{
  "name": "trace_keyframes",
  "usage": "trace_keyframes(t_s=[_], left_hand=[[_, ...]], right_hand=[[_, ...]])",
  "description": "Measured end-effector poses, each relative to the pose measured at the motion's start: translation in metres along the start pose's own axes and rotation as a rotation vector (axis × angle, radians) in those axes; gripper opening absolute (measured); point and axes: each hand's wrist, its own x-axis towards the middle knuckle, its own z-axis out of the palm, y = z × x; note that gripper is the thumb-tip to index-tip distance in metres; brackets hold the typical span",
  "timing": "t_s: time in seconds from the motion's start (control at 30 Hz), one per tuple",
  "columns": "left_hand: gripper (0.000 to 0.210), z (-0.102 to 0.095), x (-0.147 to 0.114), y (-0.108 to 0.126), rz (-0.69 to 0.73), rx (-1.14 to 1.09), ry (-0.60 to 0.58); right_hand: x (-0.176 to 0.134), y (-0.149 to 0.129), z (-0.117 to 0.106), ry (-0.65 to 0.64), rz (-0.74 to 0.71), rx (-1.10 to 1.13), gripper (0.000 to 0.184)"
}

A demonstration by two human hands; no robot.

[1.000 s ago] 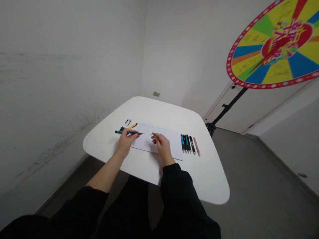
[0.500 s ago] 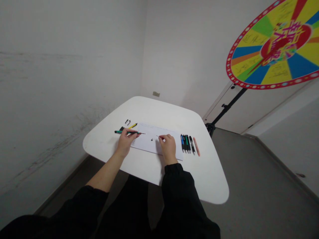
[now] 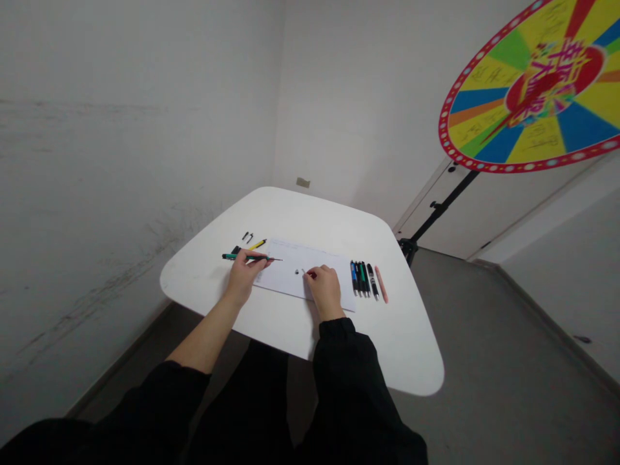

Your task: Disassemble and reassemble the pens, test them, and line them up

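My left hand (image 3: 242, 276) is closed round a green pen (image 3: 237, 257), held nearly level above the left part of a white paper sheet (image 3: 283, 284). A thin, reddish refill sticks out of the pen's right end. My right hand (image 3: 323, 287) is low over the sheet, its thumb and fingers pinched together. At its fingertips shows a small, thin, light piece (image 3: 303, 270), too small to name for certain. Just left of that piece, a small dark pen part (image 3: 297, 272) lies on the sheet.
Several pens (image 3: 361, 279) and a pink pen (image 3: 381, 284) lie right of the sheet on the white table (image 3: 402, 349). A yellow pen (image 3: 258, 245) and small black pieces (image 3: 247, 237) lie at the left. Beyond the table stands a colourful wheel (image 3: 527, 90) on a black stand.
My right hand has moved slightly left and down toward the sheet, bringing the thin piece close to the small dark part. My left hand and the green pen have stayed almost still.
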Motion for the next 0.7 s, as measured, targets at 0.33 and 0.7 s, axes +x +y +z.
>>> trace_keyframes(t_s=[0.33, 0.7], left_hand=[[0.038, -0.0007, 0.0005, -0.0002, 0.010, 0.013, -0.016], [0.038, 0.0000, -0.0003, -0.0009, 0.008, 0.017, -0.030]], right_hand=[[-0.0026, 0.0021, -0.0014, 0.011, 0.013, 0.040, 0.013], [-0.0012, -0.0027, -0.0042, 0.071, 0.010, 0.126, 0.016]])
